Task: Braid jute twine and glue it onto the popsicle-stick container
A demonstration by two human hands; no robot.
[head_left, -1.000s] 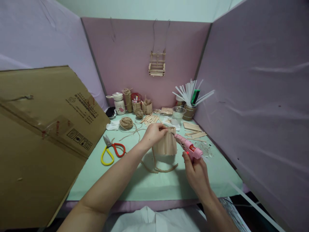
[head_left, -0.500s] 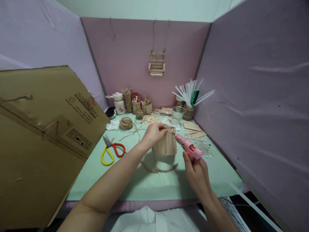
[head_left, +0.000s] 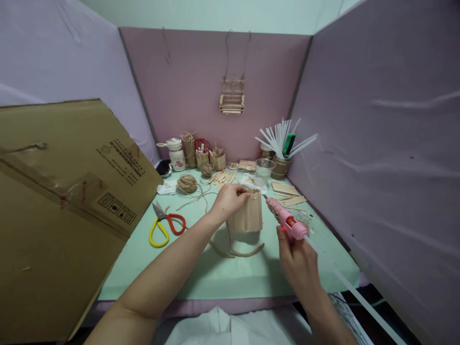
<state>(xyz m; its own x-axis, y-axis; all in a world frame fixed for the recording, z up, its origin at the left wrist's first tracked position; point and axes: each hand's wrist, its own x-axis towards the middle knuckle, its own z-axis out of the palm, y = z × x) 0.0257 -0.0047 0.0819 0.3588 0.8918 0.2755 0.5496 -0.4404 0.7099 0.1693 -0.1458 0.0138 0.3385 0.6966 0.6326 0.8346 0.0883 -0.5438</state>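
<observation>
A round holder of pale wooden sticks (head_left: pixel 252 215) stands upright near the middle of the table. My left hand (head_left: pixel 232 199) is closed at its upper rim, with thumb and fingertips pinched together there; its palm side and part of the rim are hidden. My right hand (head_left: pixel 298 254) is wrapped round a pink glue gun (head_left: pixel 285 218), whose nozzle points up and left, a little right of the holder and apart from it. A white glue stick comes out of the gun's back. Braided twine (head_left: pixel 247 253) hangs from the holder and curls on the table.
Scissors (head_left: pixel 168 223) lie left of my left forearm. A large cardboard sheet (head_left: pixel 64 215) leans at the left. Twine ball (head_left: pixel 187 183), loose sticks (head_left: pixel 283 188), a clear cup (head_left: pixel 265 167) and a pot of glue sticks (head_left: pixel 281 167) stand or lie behind.
My right hand has drawn the glue gun a little right and down, away from the holder's rim. My left hand stays at the rim.
</observation>
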